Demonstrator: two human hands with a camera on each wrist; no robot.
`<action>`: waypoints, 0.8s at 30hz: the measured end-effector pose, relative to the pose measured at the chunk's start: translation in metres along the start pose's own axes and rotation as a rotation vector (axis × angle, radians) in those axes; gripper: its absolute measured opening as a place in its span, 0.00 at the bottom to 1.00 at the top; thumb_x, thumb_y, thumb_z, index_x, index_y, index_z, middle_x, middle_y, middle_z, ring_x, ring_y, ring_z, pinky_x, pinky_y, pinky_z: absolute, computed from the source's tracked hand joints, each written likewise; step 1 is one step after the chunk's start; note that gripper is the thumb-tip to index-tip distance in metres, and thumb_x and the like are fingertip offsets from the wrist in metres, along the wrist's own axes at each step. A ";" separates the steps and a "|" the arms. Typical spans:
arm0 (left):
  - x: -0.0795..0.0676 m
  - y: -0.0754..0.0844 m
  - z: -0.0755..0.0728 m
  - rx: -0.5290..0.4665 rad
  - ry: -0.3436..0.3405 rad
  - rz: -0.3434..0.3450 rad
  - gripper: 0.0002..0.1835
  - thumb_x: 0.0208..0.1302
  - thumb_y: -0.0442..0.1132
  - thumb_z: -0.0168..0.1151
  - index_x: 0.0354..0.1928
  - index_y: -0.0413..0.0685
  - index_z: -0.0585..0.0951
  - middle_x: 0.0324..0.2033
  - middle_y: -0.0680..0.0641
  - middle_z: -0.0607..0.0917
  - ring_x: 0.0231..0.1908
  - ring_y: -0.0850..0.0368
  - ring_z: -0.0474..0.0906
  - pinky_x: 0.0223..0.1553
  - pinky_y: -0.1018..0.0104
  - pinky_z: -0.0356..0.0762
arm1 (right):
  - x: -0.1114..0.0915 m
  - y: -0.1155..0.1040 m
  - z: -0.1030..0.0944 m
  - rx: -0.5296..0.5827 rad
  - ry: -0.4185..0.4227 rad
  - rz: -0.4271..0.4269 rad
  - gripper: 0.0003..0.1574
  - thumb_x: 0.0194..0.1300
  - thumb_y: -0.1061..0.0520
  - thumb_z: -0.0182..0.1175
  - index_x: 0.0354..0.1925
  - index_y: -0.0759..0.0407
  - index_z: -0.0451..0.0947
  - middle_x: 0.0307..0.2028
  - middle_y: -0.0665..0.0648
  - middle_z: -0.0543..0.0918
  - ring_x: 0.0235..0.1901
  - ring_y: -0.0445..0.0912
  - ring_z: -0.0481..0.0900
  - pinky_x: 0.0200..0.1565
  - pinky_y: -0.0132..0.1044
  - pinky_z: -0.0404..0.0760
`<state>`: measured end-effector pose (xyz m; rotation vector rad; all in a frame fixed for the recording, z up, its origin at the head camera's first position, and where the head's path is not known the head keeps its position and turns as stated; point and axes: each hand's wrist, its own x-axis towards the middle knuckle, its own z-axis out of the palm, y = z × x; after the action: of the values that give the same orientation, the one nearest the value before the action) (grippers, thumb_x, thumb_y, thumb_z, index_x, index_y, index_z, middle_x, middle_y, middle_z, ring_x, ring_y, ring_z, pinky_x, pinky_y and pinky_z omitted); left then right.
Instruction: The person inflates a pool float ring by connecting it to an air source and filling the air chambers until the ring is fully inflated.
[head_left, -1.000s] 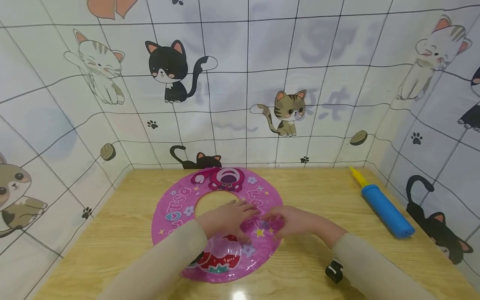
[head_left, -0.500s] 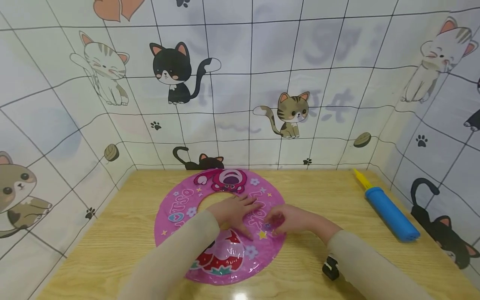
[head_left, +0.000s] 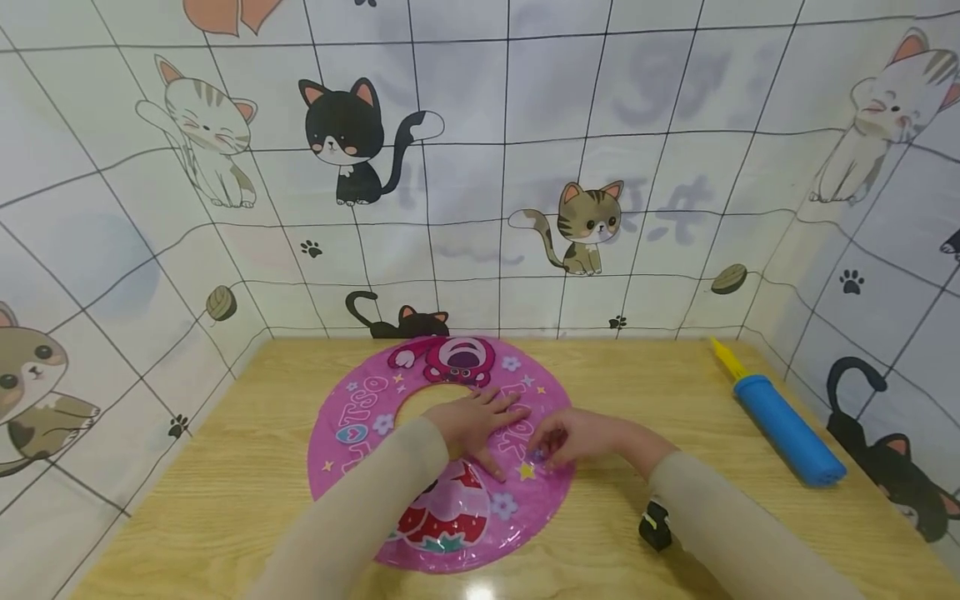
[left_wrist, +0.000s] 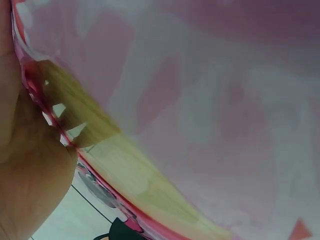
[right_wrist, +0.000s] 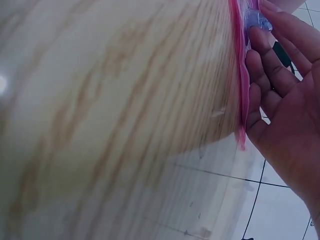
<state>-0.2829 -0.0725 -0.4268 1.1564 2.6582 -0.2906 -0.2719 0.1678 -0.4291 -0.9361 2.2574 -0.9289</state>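
Ring (head_left: 450, 521) lies flat on the bench (head_left: 637, 379), best pressed steady under the left hand (head_left: 478, 429), fingers spread, while the right hand (head_left: 581, 437), pinching the clear valve (right_wrist: 259, 21), works gently without tugging

The head view looks down over the bench (head_left: 637, 383), facing the wall (head_left: 465, 183) at twelve o'clock; both wrist views, far closer, share its pink ring (head_left: 352, 417), at two o'clock in the right one.
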 end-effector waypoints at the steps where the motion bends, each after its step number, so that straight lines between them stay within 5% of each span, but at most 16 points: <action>1: 0.001 0.000 0.000 -0.011 -0.004 0.003 0.59 0.44 0.81 0.54 0.77 0.69 0.47 0.76 0.54 0.45 0.74 0.46 0.42 0.71 0.51 0.47 | 0.000 0.000 0.000 0.003 -0.002 -0.003 0.16 0.58 0.64 0.68 0.46 0.54 0.83 0.36 0.50 0.81 0.37 0.46 0.77 0.40 0.37 0.80; 24: 0.008 -0.002 0.001 -0.043 -0.056 -0.021 0.60 0.43 0.80 0.56 0.77 0.71 0.43 0.77 0.55 0.41 0.74 0.47 0.38 0.71 0.51 0.45 | 0.008 0.001 -0.011 0.057 -0.105 -0.046 0.11 0.57 0.69 0.66 0.40 0.62 0.80 0.36 0.54 0.82 0.34 0.46 0.77 0.37 0.35 0.79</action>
<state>-0.2894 -0.0686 -0.4295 1.0919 2.6158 -0.2642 -0.2844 0.1669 -0.4245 -0.9919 2.1191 -0.9373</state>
